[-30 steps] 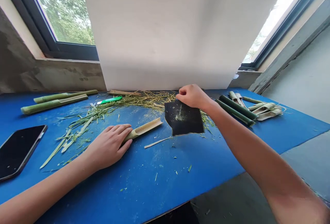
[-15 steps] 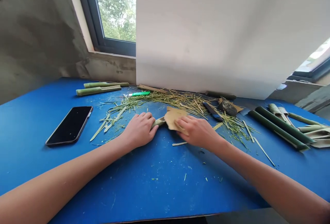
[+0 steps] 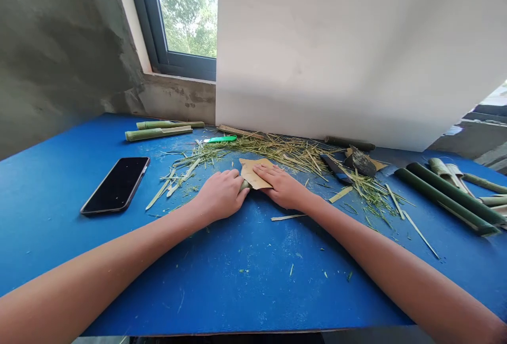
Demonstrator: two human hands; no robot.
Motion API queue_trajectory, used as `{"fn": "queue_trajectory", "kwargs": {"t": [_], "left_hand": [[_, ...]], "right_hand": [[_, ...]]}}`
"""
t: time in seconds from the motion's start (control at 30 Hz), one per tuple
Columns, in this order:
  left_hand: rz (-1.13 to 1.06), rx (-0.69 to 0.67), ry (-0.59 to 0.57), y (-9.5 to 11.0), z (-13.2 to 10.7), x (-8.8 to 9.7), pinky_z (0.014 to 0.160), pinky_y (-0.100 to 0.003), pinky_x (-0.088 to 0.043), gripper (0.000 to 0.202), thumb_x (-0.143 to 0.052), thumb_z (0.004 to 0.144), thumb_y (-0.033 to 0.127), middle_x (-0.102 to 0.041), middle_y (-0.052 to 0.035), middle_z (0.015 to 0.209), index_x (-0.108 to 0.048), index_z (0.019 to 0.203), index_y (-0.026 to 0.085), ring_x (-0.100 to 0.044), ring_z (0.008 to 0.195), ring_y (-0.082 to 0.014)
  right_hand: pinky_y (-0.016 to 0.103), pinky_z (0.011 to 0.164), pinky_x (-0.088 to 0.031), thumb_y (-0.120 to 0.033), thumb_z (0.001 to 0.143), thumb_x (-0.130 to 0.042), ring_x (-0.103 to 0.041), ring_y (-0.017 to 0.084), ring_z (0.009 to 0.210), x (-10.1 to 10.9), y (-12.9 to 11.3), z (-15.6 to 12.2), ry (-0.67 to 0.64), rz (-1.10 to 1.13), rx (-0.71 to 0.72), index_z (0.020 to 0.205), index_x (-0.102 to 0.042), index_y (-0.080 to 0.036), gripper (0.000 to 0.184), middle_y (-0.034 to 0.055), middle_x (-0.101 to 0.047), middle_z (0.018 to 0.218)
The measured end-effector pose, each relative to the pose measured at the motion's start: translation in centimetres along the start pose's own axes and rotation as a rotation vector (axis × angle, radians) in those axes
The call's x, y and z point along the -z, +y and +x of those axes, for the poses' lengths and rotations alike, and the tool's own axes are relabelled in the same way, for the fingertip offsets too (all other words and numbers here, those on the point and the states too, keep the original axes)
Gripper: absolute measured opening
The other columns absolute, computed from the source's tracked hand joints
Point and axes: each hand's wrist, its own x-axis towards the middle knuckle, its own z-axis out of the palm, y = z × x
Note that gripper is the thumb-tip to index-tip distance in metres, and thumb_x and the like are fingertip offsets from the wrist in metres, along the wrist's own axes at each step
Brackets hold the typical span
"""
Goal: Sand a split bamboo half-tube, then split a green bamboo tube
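Observation:
My left hand [image 3: 222,194] is closed around a piece of bamboo [image 3: 245,185], of which only a short end shows past the thumb. Over that bamboo lies a tan sheet of sandpaper [image 3: 250,171], pressed down by my right hand [image 3: 283,185]. The right fingers stretch across the sheet, with the thumb partly hidden under its near edge. Both hands are close together above the middle of the blue table [image 3: 222,280]. Most of the bamboo is hidden by the left hand and the sheet.
Bamboo shavings [image 3: 285,150] are heaped behind the hands, with a green utility knife [image 3: 220,139] at their left. A phone [image 3: 116,184] lies to the left. Cut bamboo pieces [image 3: 158,133] lie back left; dark green bamboo lengths [image 3: 447,199] lie right. A white board [image 3: 336,48] stands behind.
My right hand has slid the sandpaper left along the bamboo, toward my left hand, covering more of it. My left hand keeps its hold. The view has shifted slightly.

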Motion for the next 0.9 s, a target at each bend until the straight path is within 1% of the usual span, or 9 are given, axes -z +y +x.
{"fn": "queue_trajectory", "kwargs": {"t": [0.13,0.3,0.33,0.43,0.5,0.6,0.7,0.8,0.9], "left_hand": [[-0.043,0.05,-0.021,0.5,-0.1,-0.1,0.087,-0.04,-0.05,0.04,-0.036,0.104,0.039,-0.068,-0.014,0.112,-0.067,0.111,0.014,-0.066,0.1,-0.0273],[-0.012,0.057,-0.028,1.1,0.3,-0.1,0.088,-0.041,-0.051,0.043,-0.035,0.104,0.04,-0.067,-0.0146,0.106,-0.068,0.107,0.014,-0.064,0.1,-0.028],[-0.02,0.063,-0.023,1.1,0.5,-0.2,0.089,-0.041,-0.051,0.042,-0.035,0.104,0.039,-0.066,-0.0145,0.107,-0.068,0.108,0.014,-0.064,0.1,-0.0277],[-0.053,0.071,-0.021,1.0,1.1,-0.4,0.091,-0.04,-0.051,0.037,-0.036,0.103,0.032,-0.066,-0.0141,0.107,-0.068,0.109,0.014,-0.064,0.1,-0.0265],[-0.053,0.065,-0.03,0.9,1.3,-0.3,0.09,-0.04,-0.051,0.036,-0.036,0.101,0.028,-0.066,-0.0142,0.105,-0.069,0.106,0.013,-0.064,0.098,-0.0268],[-0.038,0.043,-0.063,1.0,1.3,-0.1,0.087,-0.039,-0.051,0.035,-0.037,0.1,0.026,-0.066,-0.014,0.103,-0.069,0.105,0.013,-0.065,0.095,-0.0267],[-0.046,0.038,-0.084,1.2,0.9,0.2,0.083,-0.039,-0.051,0.04,-0.035,0.103,0.033,-0.066,-0.0129,0.101,-0.069,0.106,0.014,-0.066,0.091,-0.0259],[-0.055,0.071,-0.091,1.3,0.6,0.4,0.079,-0.038,-0.05,0.045,-0.032,0.105,0.042,-0.065,-0.011,0.098,-0.069,0.106,0.017,-0.066,0.088,-0.0253],[-0.056,0.074,-0.099,1.4,0.6,0.4,0.079,-0.037,-0.049,0.044,-0.032,0.105,0.042,-0.064,-0.0101,0.098,-0.069,0.106,0.017,-0.065,0.088,-0.0245]], "right_hand": [[0.049,0.12,-0.034,-0.038,0.107,-0.035,-0.045,0.024,0.144,0.1,0.1,-0.9,0.017,0.174,0.028,0.147,-0.054,-0.021,0.047,0.0112,-0.054,0.152],[0.048,0.109,-0.046,-0.035,0.107,-0.037,-0.061,0.03,0.127,0.2,0.8,-1.3,0.121,0.107,-0.218,0.137,-0.061,-0.015,0.043,0.0172,-0.068,0.133],[0.047,0.111,-0.045,-0.032,0.106,-0.037,-0.06,0.029,0.13,-0.1,0.6,-1.2,0.136,0.1,-0.209,0.138,-0.06,-0.014,0.043,0.0177,-0.066,0.136],[0.047,0.122,-0.033,-0.027,0.104,-0.038,-0.04,0.025,0.147,-1.4,-0.7,-0.7,0.114,0.157,0.012,0.151,-0.048,-0.014,0.05,0.0155,-0.047,0.156],[0.048,0.124,-0.03,-0.031,0.104,-0.04,-0.035,0.024,0.15,-2.1,-1.5,-0.5,0.089,0.19,0.073,0.156,-0.04,-0.013,0.055,0.016,-0.039,0.161],[0.049,0.124,-0.029,-0.04,0.103,-0.046,-0.033,0.025,0.151,-2.2,-1.6,-0.4,0.084,0.195,0.105,0.158,-0.037,-0.014,0.062,0.0164,-0.038,0.161],[0.046,0.124,-0.031,-0.031,0.105,-0.039,-0.039,0.022,0.148,-1.2,0.1,-0.8,0.075,0.155,0.127,0.153,-0.046,-0.016,0.051,0.0137,-0.046,0.157],[0.048,0.121,-0.035,-0.024,0.103,-0.039,-0.049,0.025,0.141,0.2,2.0,-1.3,0.076,0.072,0.02,0.145,-0.056,-0.013,0.047,0.0158,-0.056,0.148],[0.051,0.117,-0.039,-0.025,0.104,-0.038,-0.053,0.026,0.137,0.7,2.0,-1.5,0.171,0.102,-0.093,0.143,-0.058,-0.016,0.045,0.0145,-0.06,0.145]]}}
